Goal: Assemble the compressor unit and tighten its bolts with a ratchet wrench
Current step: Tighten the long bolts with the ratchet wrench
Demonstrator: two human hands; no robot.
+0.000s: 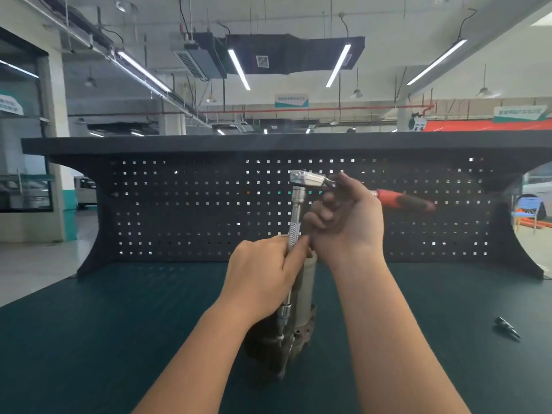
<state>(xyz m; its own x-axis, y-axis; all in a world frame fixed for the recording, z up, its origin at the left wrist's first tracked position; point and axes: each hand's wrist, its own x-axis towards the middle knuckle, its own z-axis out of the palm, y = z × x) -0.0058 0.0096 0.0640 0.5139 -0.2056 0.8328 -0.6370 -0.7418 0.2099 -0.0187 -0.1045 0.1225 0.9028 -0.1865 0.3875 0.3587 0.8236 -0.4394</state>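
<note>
Compressor unit (303, 297) upright on table (104, 324), mid-front. Left hand (263, 276) fingers gripping extension bar (295, 216) of ratchet wrench (307, 178). Right hand (346, 222) fingers curled round wrench near head; orange handle (403, 201) pointing right.

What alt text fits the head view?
Left hand grips a long extension standing on the compressor; right hand holds the ratchet by its neck. A loose bit lies on the green bench.
</note>
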